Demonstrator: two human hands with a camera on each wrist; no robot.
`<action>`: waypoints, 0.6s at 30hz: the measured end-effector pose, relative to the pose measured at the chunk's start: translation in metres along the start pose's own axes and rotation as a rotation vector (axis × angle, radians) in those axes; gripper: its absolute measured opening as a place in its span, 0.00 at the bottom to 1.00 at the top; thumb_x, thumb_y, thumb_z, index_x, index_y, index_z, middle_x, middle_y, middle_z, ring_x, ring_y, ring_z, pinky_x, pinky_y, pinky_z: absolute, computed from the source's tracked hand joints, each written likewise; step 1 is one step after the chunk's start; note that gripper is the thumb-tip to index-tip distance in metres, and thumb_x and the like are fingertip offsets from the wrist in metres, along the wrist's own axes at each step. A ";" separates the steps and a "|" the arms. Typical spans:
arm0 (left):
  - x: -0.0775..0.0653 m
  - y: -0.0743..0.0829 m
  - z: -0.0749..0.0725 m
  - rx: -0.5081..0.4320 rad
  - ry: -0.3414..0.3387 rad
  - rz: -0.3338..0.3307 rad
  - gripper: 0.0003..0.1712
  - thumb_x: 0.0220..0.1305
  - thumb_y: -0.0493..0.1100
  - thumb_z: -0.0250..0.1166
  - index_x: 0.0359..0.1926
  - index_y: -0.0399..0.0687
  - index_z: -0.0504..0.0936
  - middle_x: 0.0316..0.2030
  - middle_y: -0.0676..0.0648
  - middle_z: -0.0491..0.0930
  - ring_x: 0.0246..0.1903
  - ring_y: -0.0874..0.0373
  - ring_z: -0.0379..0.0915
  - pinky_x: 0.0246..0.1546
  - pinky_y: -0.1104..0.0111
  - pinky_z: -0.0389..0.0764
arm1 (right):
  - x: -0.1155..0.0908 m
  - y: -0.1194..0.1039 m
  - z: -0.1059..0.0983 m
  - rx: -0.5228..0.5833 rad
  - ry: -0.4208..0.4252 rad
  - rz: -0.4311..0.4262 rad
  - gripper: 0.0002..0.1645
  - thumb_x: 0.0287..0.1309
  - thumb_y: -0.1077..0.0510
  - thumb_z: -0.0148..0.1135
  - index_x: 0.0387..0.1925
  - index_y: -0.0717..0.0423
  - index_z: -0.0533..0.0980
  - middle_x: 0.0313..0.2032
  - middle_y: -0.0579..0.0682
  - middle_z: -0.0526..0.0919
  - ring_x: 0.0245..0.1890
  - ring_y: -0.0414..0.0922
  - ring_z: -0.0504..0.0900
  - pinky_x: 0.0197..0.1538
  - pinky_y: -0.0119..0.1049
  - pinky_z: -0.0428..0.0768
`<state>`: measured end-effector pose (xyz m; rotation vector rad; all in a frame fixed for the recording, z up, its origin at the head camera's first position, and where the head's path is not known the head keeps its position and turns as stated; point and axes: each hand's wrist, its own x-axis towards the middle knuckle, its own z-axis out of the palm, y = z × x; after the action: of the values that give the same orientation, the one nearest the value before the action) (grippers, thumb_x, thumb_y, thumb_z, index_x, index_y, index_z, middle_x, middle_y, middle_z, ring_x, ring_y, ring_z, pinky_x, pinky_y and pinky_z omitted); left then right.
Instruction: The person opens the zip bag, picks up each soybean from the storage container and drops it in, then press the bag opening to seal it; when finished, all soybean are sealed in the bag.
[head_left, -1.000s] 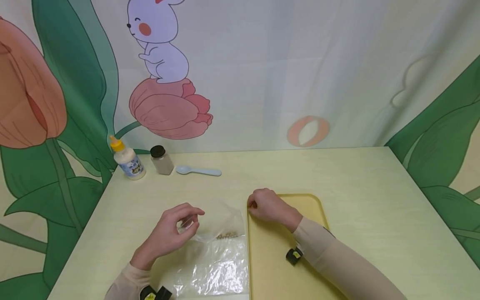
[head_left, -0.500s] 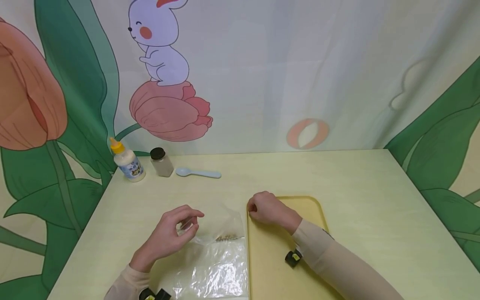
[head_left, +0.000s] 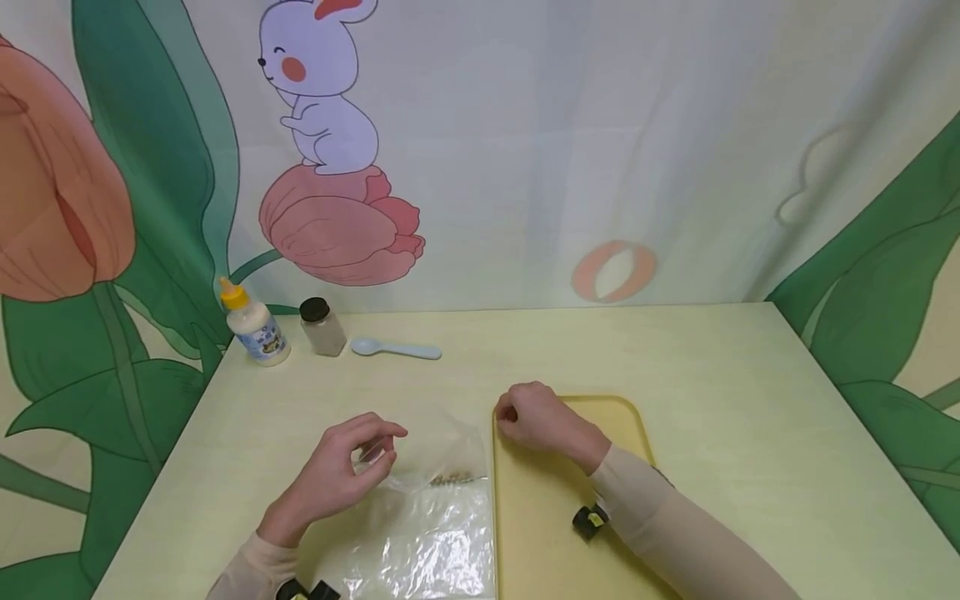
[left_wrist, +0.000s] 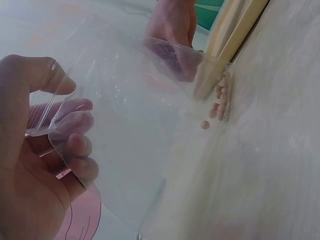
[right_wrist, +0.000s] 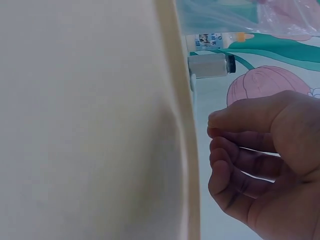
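Observation:
My left hand grips a clear zip bag near its ribbed edge, fingertips showing through the film in the left wrist view. Several small beige balls have gathered in the bag's far lower corner. Over the left rim of a yellow tray is my right hand, its fingers curled. In the right wrist view thumb and forefinger tips come together, and no thing shows between them. Glossy clear plastic lies on the table below the left hand.
A glue bottle with a yellow cap stands at the back left. Beside it are a small jar with a black lid and a pale blue spoon. A printed curtain hangs behind the table.
The head view has tilted slightly, so the scene sits a little lower in it. Both hands and the bag keep nearly the same places.

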<state>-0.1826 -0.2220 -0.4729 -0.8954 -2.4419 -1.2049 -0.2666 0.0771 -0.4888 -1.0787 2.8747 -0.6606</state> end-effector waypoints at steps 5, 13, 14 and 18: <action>0.001 0.001 0.001 0.003 0.000 0.002 0.18 0.54 0.29 0.66 0.44 0.51 0.83 0.29 0.60 0.75 0.23 0.67 0.66 0.23 0.72 0.71 | -0.004 -0.001 -0.008 0.009 0.047 0.018 0.05 0.54 0.62 0.64 0.29 0.53 0.85 0.27 0.41 0.83 0.26 0.35 0.75 0.35 0.30 0.75; 0.002 0.002 0.000 0.015 -0.014 -0.021 0.15 0.55 0.29 0.66 0.43 0.48 0.84 0.29 0.61 0.74 0.23 0.67 0.66 0.24 0.73 0.71 | -0.010 -0.008 -0.021 0.042 0.087 0.032 0.04 0.55 0.60 0.65 0.29 0.52 0.84 0.26 0.41 0.81 0.26 0.35 0.76 0.34 0.28 0.75; 0.002 0.002 0.001 0.014 -0.013 -0.021 0.15 0.55 0.29 0.66 0.43 0.48 0.84 0.29 0.61 0.74 0.23 0.67 0.66 0.24 0.73 0.71 | -0.011 -0.009 -0.023 0.049 0.093 0.031 0.04 0.55 0.61 0.65 0.29 0.52 0.84 0.27 0.41 0.81 0.27 0.35 0.76 0.33 0.27 0.75; 0.001 0.003 0.002 0.009 -0.010 -0.020 0.16 0.55 0.29 0.66 0.43 0.49 0.84 0.29 0.60 0.74 0.23 0.67 0.66 0.24 0.73 0.70 | -0.013 -0.016 -0.028 0.064 0.122 0.011 0.04 0.55 0.61 0.65 0.29 0.52 0.84 0.27 0.41 0.81 0.26 0.35 0.76 0.33 0.26 0.75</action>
<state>-0.1814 -0.2190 -0.4722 -0.8781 -2.4678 -1.1975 -0.2511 0.0854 -0.4589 -1.0501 2.9349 -0.8396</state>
